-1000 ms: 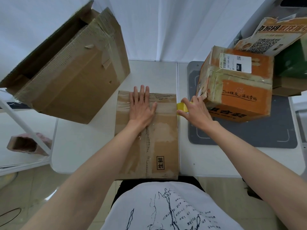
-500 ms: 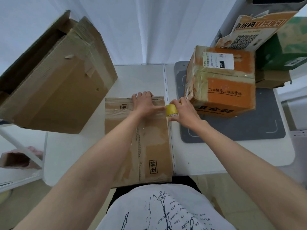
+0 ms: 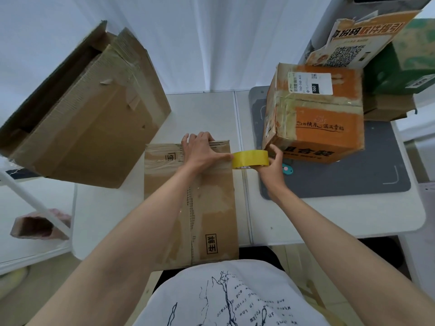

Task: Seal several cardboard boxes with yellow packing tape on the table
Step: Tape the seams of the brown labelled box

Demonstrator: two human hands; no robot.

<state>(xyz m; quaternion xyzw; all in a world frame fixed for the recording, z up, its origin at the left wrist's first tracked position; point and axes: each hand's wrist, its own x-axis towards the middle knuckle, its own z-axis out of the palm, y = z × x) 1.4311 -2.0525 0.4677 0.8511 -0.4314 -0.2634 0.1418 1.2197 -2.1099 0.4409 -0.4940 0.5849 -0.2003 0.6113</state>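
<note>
A flat brown cardboard box (image 3: 207,208) lies on the white table (image 3: 202,114) right in front of me. My left hand (image 3: 200,151) presses on its far end, fingers curled over the far edge and thumb stretched right toward the tape. My right hand (image 3: 271,161) grips a roll of yellow packing tape (image 3: 250,158) just off the box's right edge, the roll on its side and touching my left thumb.
A large open brown box (image 3: 87,114) stands tilted at the left. An orange and brown box (image 3: 315,114) sits on a grey mat (image 3: 353,175) at the right, with more boxes (image 3: 400,67) stacked behind it. A small teal tag (image 3: 287,169) lies on the mat.
My left hand slid from flat on the box to its far edge. My right hand has pulled the yellow roll out to the right, so the roll shows fully.
</note>
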